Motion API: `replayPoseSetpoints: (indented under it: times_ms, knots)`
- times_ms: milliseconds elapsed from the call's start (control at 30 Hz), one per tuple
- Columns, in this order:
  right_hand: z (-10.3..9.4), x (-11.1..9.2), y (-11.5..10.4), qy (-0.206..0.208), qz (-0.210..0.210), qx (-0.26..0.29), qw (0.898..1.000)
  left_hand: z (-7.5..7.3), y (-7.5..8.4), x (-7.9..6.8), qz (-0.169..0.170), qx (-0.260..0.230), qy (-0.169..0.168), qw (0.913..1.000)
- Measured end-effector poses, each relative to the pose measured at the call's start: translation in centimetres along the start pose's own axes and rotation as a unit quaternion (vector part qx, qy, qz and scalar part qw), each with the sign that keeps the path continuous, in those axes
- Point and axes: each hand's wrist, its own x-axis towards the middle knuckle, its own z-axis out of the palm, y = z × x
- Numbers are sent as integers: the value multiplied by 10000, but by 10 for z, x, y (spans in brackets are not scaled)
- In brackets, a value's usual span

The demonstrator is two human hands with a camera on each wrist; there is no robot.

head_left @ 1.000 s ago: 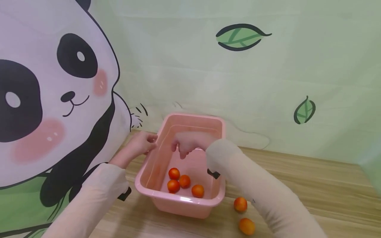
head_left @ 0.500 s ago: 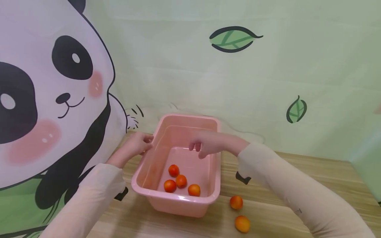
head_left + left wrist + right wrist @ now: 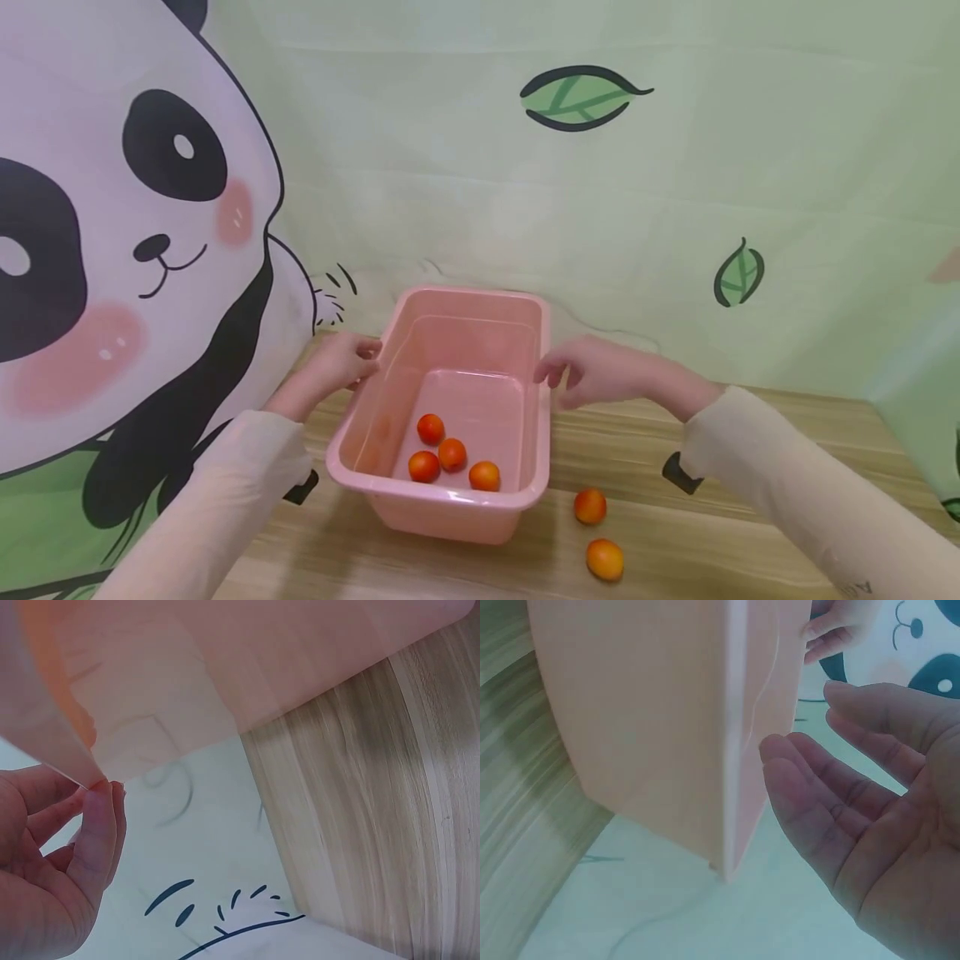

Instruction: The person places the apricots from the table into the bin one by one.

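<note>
Behind the basin we see a pale green cloth backdrop [image 3: 420, 167], with a large printed panda [image 3: 180, 225] to the basin's left and two printed leaves, a larger leaf [image 3: 577, 104] and a smaller leaf [image 3: 739, 275], above the basin and to its right. Under the basin lies a wood-grain table [image 3: 690, 533].

The pink basin [image 3: 450, 521] stands upright, its back end close to the backdrop. On the basin's left rim we find the left hand [image 3: 341, 364], pinching the edge between thumb and fingers. At the basin's right rim hovers the right hand [image 3: 603, 372], its fingers loosely bent, thumb apart, holding nothing; we cannot tell whether a fingertip touches the rim.

Inside the basin, on the near part of its floor, we count four orange-red fruits [image 3: 452, 455]: three clustered towards the basin's left, one to their right. Outside, near the basin's front right corner, we see a redder fruit [image 3: 590, 506] and, farther forward of the basin, a yellower fruit [image 3: 604, 559].
</note>
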Motion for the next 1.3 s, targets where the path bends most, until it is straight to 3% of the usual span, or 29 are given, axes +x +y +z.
replayPoseSetpoints:
  times_ms: [233,500,767,1033,1300]
  knots:
    - [11,-20,26,132,220,391,9989,0,-1,1,-39,34,-14,10000]
    - [34,-31,55,-314,623,796,9944,-1,0,1,-23,140,-26,9999]
    - [66,-29,74,-577,788,1005,9901,0,1,0,-32,176,2,9998]
    - [90,-25,90,-700,521,1276,9880,-1,0,0,79,252,18,9997]
    - [111,-23,101,-736,824,1605,9808,-1,2,-2,90,294,27,9995]
